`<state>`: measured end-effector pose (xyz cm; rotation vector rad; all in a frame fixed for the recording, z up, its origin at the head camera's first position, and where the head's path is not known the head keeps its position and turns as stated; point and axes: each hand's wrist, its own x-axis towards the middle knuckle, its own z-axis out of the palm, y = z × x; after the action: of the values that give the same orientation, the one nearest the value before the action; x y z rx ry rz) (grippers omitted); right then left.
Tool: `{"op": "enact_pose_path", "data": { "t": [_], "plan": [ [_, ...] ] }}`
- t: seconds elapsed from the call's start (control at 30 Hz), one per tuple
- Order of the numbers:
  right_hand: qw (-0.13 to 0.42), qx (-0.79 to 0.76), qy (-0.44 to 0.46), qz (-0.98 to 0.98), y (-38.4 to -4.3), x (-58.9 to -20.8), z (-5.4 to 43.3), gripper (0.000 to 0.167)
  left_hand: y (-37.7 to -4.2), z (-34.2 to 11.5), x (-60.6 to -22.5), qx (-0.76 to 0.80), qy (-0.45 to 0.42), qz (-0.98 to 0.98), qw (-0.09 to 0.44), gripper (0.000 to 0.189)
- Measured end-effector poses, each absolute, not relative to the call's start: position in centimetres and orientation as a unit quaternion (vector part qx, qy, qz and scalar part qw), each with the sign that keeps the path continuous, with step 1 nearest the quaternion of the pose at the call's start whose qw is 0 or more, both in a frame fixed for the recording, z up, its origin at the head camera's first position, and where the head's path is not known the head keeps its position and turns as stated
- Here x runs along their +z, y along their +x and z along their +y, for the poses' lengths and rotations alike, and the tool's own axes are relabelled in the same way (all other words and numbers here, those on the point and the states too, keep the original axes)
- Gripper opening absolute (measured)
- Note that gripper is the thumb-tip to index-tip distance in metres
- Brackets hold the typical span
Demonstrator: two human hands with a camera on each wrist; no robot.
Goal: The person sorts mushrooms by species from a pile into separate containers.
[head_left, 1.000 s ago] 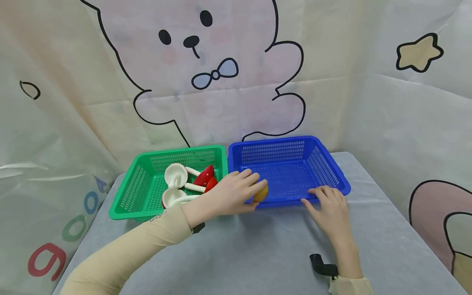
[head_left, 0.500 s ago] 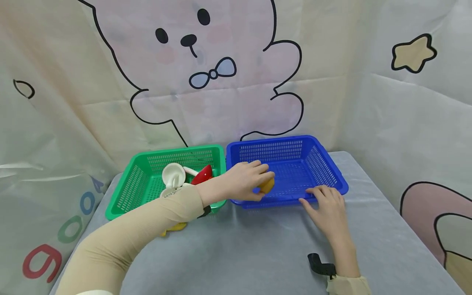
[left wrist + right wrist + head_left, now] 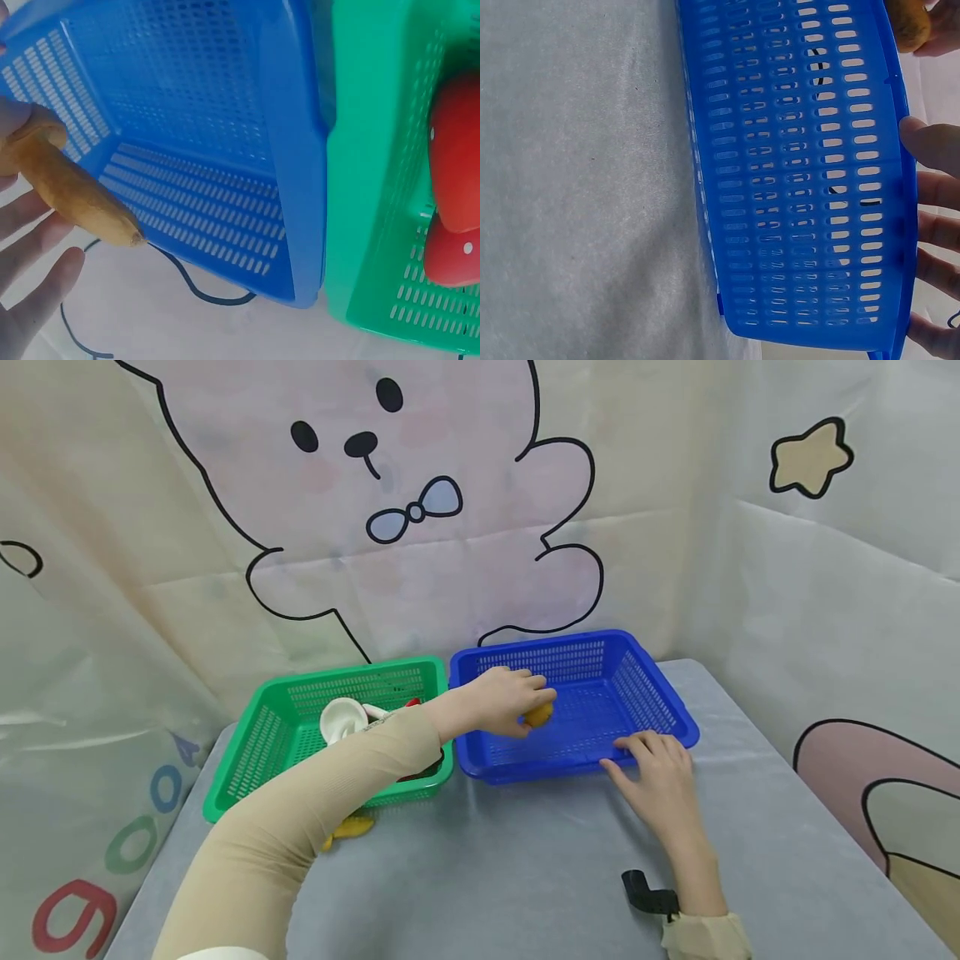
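My left hand (image 3: 506, 700) pinches a yellow-brown toy mushroom (image 3: 538, 715) over the left part of the blue basket (image 3: 558, 766). In the left wrist view, the mushroom's long stem (image 3: 82, 191) tapers to a point, while its cap is partly covered by the hand. My right hand (image 3: 663, 781) rests its fingertips and thumb on the near right rim of that basket. Left of it stands a green basket (image 3: 258, 752) with red, white-dotted toy mushrooms (image 3: 457, 157) and a round white piece (image 3: 341, 717) inside. The left sleeve hides part of its contents.
A yellow piece (image 3: 352, 827) lies on the grey tablecloth (image 3: 480, 877) before the green basket, partly under the left forearm. Both baskets stand side by side near a cloth backdrop (image 3: 637, 552) with a bear drawing. Black mounts sit at the wrists.
The left hand has carried the mushroom a little farther over the blue basket. The yellow piece on the table has come into view beneath the forearm. The right hand stays at the rim.
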<state>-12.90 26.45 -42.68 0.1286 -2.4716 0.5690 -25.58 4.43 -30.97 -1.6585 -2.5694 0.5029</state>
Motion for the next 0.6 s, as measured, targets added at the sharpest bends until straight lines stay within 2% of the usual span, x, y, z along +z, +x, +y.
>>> {"op": "enact_pose_path", "data": {
  "t": [0.37,0.6],
  "plan": [
    [0.304,0.213,0.05,-0.927,-13.0,-42.6,26.3,0.029,-27.6,5.6,-32.2,0.22,-0.539,-0.813,-0.032,0.049],
    [0.304,0.214,0.049,-0.927,-12.9,-42.6,26.3,0.029,-28.1,6.2,-33.4,0.246,-0.541,-0.803,-0.04,0.053]
  ]
}}
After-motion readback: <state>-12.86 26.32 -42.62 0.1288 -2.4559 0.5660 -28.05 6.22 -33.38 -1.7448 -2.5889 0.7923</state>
